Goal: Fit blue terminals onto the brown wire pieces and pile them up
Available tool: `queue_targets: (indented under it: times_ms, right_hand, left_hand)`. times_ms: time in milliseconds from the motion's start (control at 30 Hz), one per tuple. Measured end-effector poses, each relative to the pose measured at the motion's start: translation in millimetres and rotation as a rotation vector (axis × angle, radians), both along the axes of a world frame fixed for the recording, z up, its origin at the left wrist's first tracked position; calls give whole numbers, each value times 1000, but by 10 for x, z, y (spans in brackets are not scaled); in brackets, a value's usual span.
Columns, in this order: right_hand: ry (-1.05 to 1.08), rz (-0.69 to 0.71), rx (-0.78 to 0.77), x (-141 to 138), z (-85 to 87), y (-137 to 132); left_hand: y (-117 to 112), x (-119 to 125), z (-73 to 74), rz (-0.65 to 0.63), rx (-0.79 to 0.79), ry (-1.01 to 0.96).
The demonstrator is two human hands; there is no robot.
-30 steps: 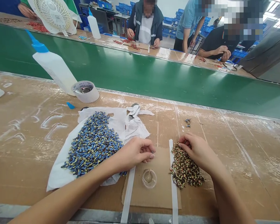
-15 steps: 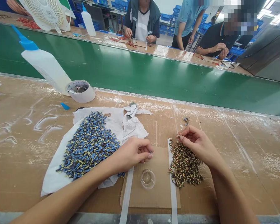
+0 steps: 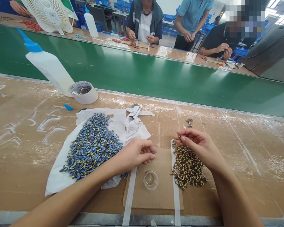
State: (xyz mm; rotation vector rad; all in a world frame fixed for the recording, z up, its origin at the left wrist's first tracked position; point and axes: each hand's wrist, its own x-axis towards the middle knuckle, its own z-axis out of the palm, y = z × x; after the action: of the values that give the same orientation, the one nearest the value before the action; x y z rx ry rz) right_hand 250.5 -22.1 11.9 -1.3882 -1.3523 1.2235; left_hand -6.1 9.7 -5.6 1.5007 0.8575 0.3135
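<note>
My left hand hovers over a cardboard piece, thumb and fingers pinched on a tiny bluish piece whose kind is too small to tell. Below it stands a small clear round cup, seemingly with some clear liquid inside. My right hand is at the upper edge of a pile of small dark, yellow and red pieces; its fingertips pinch one small dark piece. To the left, a pile of small blue, yellow and black pieces lies on a white sheet, partly behind my left forearm.
A white squeeze bottle with a blue nozzle leans beside a tape roll. Crumpled white material and a few loose pieces lie farther back. Beyond a green belt, several people work at another table with a fan.
My right hand has lifted slightly from the pile's edge, its fingers spread a little more around the small piece. My left hand stays nearly still. A person opposite has brought their hands together.
</note>
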Motion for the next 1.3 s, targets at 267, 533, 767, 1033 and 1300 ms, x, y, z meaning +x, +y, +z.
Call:
queue_targets:
  times_ms: [267,533,767,1033,1300]
  right_hand:
    - [116,35,-91,-216,2,-64]
    - [66,58,-5,-483,-16,-133]
    - [72,-25,-20,-578,-48,-172]
    - [27,20,34,-653,-118,-198]
    - [-92,57,114,-663,-143,-211]
  left_hand:
    - [-33,11,-31,72,5,-1]
    - [-88,34,56,126,136,-35]
    - [-89,41,148,141,600,92]
    - [-99,32,62,115,895,104]
    - [-84,13,37,58,1098,200]
